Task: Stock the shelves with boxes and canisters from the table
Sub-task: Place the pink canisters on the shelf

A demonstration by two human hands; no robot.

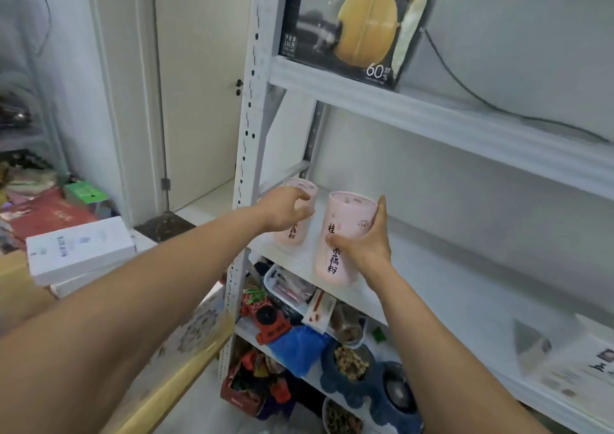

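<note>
On the middle shelf (432, 267), left end, two pink cans are standing upright, side by side and slightly apart. Left can (294, 234) is sitting further back, just beside the rack post (247, 134). Right can (350, 216) is sitting nearer the front edge, black lettering facing out.

Right hand (368, 244) is gripping the right can at mid-height: thumb pressing on the front over the lettering, fingers (382, 211) wrapping up the right side. Can base looks to be resting on the shelf, though the contact line is blurry.

Left hand (282, 212) is covering the upper part of the left can, its fingers (299, 197) curling round the near side below the lid and the thumb closing in underneath. Reading that as a hold on the can.

Both forearms are reaching in from the bottom left and bottom centre.

Upper shelf (432, 118) is carrying a dark box (352, 25) with a yellow fruit print, standing at its left end. A black cable (465, 91) is running down behind it.

White box (571, 367) is lying flat at the right end of the middle shelf, too blurred to read.

Shelves below are holding clutter: a blue bag (299, 347), a red toy (270, 325) and bowls (352, 364) of dry food.

Worktop (186, 377) is sitting to the left of the rack, with a white carton (79, 249), a red box (50, 216) and a green box (86, 192) lying on it.
</note>
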